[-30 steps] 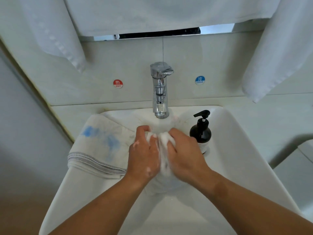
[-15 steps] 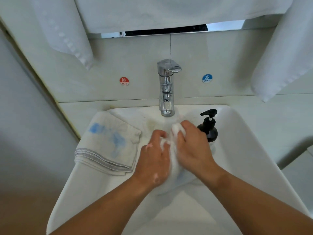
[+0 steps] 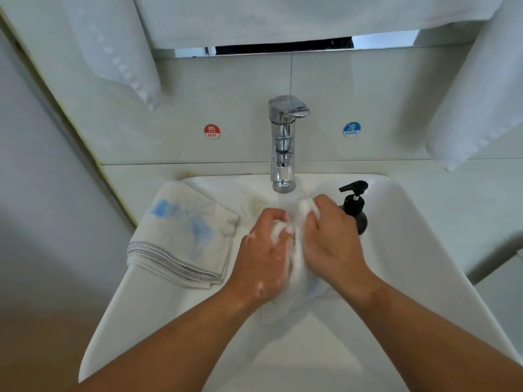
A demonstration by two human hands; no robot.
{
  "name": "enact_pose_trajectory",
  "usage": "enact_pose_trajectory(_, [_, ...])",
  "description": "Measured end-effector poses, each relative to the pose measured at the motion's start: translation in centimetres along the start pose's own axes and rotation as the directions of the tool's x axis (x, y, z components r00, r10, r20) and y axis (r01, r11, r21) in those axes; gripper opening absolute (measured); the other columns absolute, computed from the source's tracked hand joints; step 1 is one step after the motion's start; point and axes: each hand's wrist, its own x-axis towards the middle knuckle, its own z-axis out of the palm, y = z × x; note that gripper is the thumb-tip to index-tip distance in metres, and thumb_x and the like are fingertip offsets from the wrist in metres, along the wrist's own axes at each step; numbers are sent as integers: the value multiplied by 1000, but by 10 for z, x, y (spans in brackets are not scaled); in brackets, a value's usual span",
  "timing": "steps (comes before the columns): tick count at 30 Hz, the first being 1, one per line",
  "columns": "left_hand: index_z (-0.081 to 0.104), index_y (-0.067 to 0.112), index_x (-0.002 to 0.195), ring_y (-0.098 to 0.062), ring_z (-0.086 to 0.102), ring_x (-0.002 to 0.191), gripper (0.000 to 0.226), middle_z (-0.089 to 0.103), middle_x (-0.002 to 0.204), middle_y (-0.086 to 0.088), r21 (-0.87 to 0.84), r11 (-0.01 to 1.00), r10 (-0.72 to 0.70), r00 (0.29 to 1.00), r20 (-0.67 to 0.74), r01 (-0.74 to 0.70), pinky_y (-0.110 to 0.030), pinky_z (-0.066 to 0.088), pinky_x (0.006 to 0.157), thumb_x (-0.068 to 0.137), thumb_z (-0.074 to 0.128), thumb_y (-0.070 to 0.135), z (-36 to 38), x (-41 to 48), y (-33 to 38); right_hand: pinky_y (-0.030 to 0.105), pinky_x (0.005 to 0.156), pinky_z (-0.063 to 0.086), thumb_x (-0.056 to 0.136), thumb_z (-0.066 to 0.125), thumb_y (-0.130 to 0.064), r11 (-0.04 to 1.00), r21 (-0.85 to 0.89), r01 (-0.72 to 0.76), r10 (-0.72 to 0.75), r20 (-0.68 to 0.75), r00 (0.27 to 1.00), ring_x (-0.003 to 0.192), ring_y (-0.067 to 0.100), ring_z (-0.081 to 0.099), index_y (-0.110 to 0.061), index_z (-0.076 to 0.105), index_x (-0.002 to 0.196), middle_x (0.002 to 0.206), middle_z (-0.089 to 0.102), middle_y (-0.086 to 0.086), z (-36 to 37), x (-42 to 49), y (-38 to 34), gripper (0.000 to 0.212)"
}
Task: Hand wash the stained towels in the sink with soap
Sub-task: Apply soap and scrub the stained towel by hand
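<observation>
Gripping a lathered white towel [image 3: 297, 258] between them, the left hand [image 3: 261, 261] and the right hand [image 3: 332, 244] are pressed close together over the middle of the white sink [image 3: 410, 264]. The fingers of both are curled round the bunched cloth, and flecks of foam sit on the back of the left hand. The towel's loose end hangs from the fists toward 6 o'clock into the basin. At 9 o'clock from the hands, a folded second towel [image 3: 184, 241] with blue stains and a grey stitched edge lies draped over the sink's left rim, near the left hand but apart from it. A chrome faucet [image 3: 283, 142] stands at 12 o'clock; whether water runs cannot be told. A black soap pump bottle [image 3: 355, 206] sits at 2 o'clock, partly behind the right hand. On the wall, a red HOT sticker [image 3: 212, 131] shows at 11 o'clock and a blue COLD sticker [image 3: 351, 129] at 1 o'clock.
</observation>
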Motion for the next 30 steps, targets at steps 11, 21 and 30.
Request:
enact_pose_trajectory(11, [53,27,115,-5,62,74,13,63,79,8,101,990,-96,995,0,95,-23,40,64,104,45,27,2,-4,-6,30,63,22,100,45,-14,995,-3,103,-102,51,993,77,25,44,-19,41,90,77,49,-2,4,-7,0,12])
enact_pose_trajectory(21, [51,23,122,-22,61,103,19,64,108,1,44,956,-284,951,-119,291,-34,46,90,103,49,26,-7,13,-5,33,66,28,99,46,-19,978,-25,205,-194,218,956,78,26,47,-24,37,82,76,49,-5,7,-25,-3,19])
enact_pose_trajectory(30, [54,33,117,-4,61,90,18,63,95,16,-64,997,-47,989,-142,39,-27,48,82,99,55,30,-4,9,7,33,67,26,101,42,-19,994,-97,60,-46,135,990,89,33,53,-18,40,90,84,51,2,0,-15,11,11])
